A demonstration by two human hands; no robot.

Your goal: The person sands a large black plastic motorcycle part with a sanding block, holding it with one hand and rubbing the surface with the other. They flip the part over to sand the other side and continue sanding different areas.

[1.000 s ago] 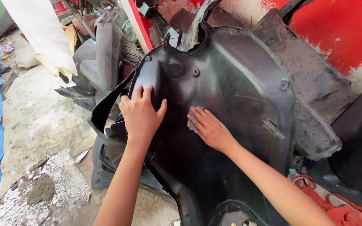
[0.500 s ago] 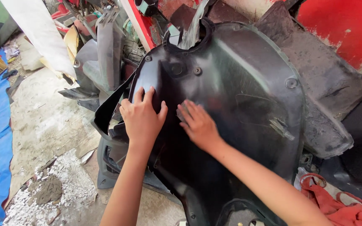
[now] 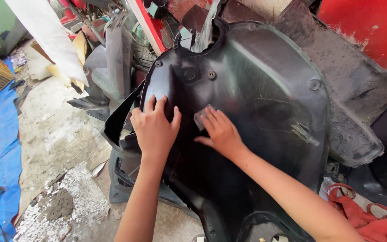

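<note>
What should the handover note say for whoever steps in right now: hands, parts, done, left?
Left hand: flat, fingers spread, pressed on the left part of the black plastic body panel, holding it steady. It grips nothing.
Right hand: fingers press a small grey abrasive pad against the panel's inner face, just right of the left hand.
Panel: stands tilted, inner side toward the camera, leaning on other dark panels by the red wall. Red rag lies at lower right on the ground.
Done: cannot tell how much surface has been rubbed; the upper right looks dull and scuffed.
Left: the rest of the inner face, judging by the pad's place.
</note>
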